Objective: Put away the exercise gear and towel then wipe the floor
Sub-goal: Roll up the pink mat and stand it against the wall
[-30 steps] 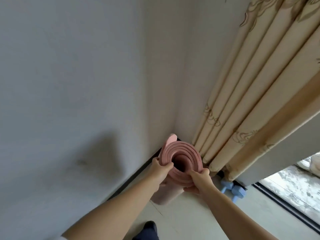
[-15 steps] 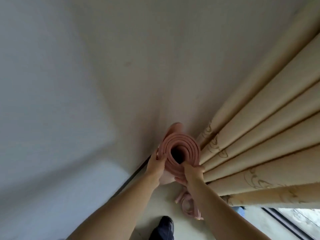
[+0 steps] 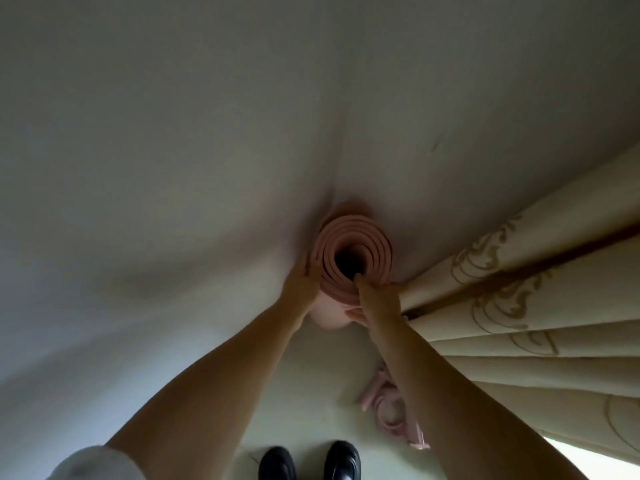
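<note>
A rolled pink exercise mat (image 3: 367, 233) stands upright on its end in the corner where two white walls meet. I look straight down into its dark hollow core. My left hand (image 3: 299, 284) presses against the roll's left side. My right hand (image 3: 372, 301) grips the near rim, with a finger hooked over the edge into the core. A pink coiled band or strap (image 3: 389, 412) lies on the pale floor under my right forearm, partly hidden by it.
A cream curtain (image 3: 540, 317) with gold scroll patterns hangs in folds right of the mat, touching it. White walls (image 3: 173, 168) close in behind and left. My two black shoes (image 3: 310, 462) stand on the pale floor (image 3: 311, 393) at the bottom.
The view has moved closer to the corner and tilted further down. The mat now stands tight against the walls. Blue dumbbells and the window have left the view; both shoes show.
</note>
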`<state>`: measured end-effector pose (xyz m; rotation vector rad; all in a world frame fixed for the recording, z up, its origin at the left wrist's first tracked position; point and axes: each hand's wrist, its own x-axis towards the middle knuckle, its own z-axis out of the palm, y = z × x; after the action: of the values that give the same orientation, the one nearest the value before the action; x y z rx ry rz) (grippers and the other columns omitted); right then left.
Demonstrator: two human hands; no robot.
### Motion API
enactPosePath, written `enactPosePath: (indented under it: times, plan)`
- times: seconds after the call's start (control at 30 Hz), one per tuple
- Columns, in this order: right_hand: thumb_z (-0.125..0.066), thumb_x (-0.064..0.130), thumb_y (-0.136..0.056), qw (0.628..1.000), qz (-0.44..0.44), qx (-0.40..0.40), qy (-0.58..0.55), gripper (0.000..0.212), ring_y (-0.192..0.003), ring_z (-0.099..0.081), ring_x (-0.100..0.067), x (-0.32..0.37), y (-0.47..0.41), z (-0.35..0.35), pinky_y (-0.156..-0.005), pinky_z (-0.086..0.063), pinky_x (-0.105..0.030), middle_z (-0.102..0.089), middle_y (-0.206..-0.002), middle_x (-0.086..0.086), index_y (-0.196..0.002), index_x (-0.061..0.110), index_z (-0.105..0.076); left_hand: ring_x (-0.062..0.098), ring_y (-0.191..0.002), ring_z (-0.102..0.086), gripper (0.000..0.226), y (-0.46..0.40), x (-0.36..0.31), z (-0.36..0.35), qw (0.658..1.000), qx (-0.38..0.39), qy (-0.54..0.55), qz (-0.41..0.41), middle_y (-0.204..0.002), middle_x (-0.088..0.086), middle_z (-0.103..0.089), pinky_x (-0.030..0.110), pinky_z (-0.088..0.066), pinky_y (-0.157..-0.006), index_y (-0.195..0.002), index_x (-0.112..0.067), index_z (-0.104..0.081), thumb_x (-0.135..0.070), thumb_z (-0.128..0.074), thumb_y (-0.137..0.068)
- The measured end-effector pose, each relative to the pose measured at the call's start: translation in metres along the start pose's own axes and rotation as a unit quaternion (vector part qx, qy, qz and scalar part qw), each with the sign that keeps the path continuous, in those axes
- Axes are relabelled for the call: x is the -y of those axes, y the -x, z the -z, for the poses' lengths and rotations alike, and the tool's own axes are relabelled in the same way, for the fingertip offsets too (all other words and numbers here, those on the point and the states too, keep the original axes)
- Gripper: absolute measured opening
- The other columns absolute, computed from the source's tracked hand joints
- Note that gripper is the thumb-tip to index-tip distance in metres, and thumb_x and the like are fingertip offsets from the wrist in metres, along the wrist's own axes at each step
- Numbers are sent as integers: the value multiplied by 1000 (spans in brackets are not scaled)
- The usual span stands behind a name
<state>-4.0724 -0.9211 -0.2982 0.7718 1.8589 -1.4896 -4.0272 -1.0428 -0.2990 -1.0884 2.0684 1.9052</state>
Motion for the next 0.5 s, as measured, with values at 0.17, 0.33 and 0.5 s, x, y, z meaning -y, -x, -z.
enactPosePath:
  times: [0.17,0.33,0.5]
  plan:
    - [-71,47,-79,999,-23,47,-10,87,-109,-58,-36,9,4,13,-46,-55,-30,-42,-142,-12,-147,25,-21,26,-125,-49,48,12,-35,13,998,-1,-67,-9,-128,-2,-51,28,-37,-97,-143,-15,-34,-33,-45,-99]
    - [-67,43,-84,999,0,21,32,84,-126,-44,-35,14,33,30,-70,-56,-41,-34,-147,-9,-148,27,-14,28,-139,-32,63,42,-68,22,991,25,-132,28,-155,10,-27,35,-31,-110,-150,-14,-16,-38,-43,-99]
    - [-51,38,-94,954,168,-11,249,59,-117,-54,-34,47,95,46,-98,-46,-40,-51,-135,-10,-143,15,-30,27,-134,-39,53,107,-115,41,975,36,-217,-18,-149,13,-38,30,-33,-104,-147,-10,-27,-34,-39,-101]
